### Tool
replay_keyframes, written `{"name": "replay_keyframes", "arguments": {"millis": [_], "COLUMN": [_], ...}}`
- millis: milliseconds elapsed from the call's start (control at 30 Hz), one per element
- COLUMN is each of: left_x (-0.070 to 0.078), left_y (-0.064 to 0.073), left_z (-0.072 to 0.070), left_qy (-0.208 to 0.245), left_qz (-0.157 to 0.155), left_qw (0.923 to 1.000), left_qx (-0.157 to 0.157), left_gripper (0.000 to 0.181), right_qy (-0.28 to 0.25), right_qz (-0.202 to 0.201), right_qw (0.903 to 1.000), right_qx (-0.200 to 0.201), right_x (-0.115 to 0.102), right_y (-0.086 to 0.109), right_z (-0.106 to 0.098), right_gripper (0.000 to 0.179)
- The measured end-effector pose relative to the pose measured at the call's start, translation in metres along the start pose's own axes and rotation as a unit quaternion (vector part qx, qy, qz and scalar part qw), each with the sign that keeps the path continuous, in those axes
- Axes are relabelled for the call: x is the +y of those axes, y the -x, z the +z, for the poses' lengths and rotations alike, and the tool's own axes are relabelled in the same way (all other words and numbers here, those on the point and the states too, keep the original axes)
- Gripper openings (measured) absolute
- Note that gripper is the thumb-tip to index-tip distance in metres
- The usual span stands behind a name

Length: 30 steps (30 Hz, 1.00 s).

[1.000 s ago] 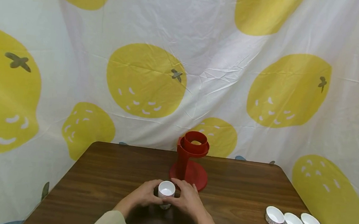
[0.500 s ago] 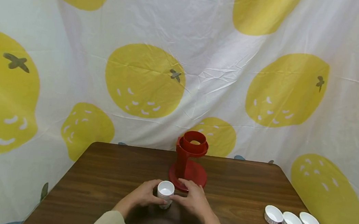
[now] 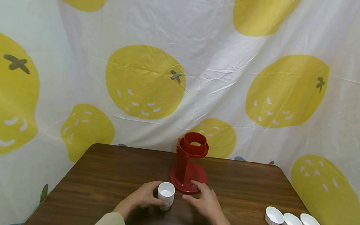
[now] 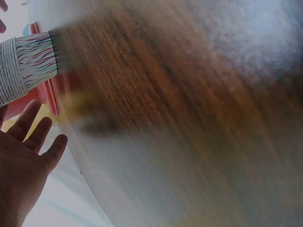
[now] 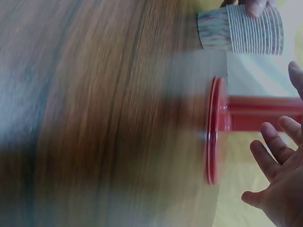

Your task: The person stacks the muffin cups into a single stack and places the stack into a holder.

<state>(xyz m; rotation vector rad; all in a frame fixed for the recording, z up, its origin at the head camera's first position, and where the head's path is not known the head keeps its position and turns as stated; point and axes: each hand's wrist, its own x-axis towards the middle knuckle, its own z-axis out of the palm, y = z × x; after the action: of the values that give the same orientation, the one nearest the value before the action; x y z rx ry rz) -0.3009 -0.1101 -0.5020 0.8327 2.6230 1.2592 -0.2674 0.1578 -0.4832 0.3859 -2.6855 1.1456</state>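
Note:
A stack of nested white paper baking cups (image 3: 166,194) stands upright on the table; its lowest cup shows a wavy coloured print in the left wrist view (image 4: 38,56). My left hand (image 3: 146,194) holds the stack from the left between thumb and fingers, the thumb across its near side. In the left wrist view the other fingers of that left hand (image 4: 28,161) spread out beside the stack. My right hand (image 3: 204,201) is apart from the stack on its right, fingers relaxed and holding nothing, in front of a red stand's base.
The red stand (image 3: 181,164) with a ring-shaped top and round base stands behind the hands. Three white baking cups (image 3: 293,223) sit in a row at the table's right. A lemon-patterned cloth (image 3: 214,59) hangs behind the wooden table (image 3: 118,167).
My right hand has let go of the cup stack and moved right, away from it. My left hand stays on the stack, which has hardly moved.

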Motion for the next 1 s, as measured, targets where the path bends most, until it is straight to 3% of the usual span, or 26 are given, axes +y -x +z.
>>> {"name": "replay_keyframes", "arguments": {"millis": [500,1000], "left_x": [0.001,0.002], "left_y": [0.000,0.000], "left_z": [0.000,-0.001], "left_qy": [0.005,0.008], "left_qz": [-0.003,-0.004], "left_qw": [1.0000,0.9999], "left_qx": [-0.004,-0.006], "left_gripper": [0.060,0.059], "right_qy": [-0.035,-0.017], "right_qz": [0.097,0.135], "right_qw": [0.9944,0.9901], "right_qx": [0.025,0.035], "right_x": [0.025,0.053], "right_y": [0.008,0.025], "right_z": [-0.035,-0.069], "right_gripper": [0.069,0.074]}}
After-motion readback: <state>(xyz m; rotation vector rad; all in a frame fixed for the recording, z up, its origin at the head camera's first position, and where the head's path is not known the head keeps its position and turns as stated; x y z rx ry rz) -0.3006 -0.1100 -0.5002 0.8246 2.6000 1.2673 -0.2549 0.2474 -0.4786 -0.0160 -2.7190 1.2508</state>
